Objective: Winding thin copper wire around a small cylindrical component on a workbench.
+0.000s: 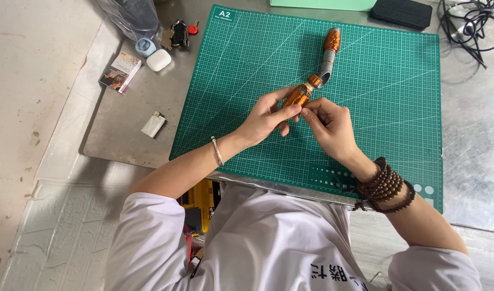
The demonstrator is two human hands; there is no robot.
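**Two hands at an orange-wound spool on a green cutting mat**

Head view, looking down. Centre of frame: orange-wound spool (297, 96), tilted, lifted slightly over the green cutting mat (257, 134), upper end meeting a grey tube (327, 63) lying on the mat; second orange-wound spool (333, 39) at the far end of that tube. Left hand (266, 116) closed round the lower part of the near spool, thumb and fingers pinching it from below and the side. Right hand (327, 123) just beside the left, fingertips (307, 112) pressed together at the spool's lower end, pinching something too fine to make out. Thin metal bangle (218, 151) on the left wrist; brown bead bracelets (386, 186) wrapped round the right wrist. White sleeves and shirt at the bottom edge.

Left of the mat, on the metal tabletop (128, 124): white earbud case (158, 60), pale blue small case (145, 46), bunch of keys (178, 33), small printed packet (121, 71), white lighter (153, 124). Top right: dark flat case (402, 12), tangle of black cables (470, 24).
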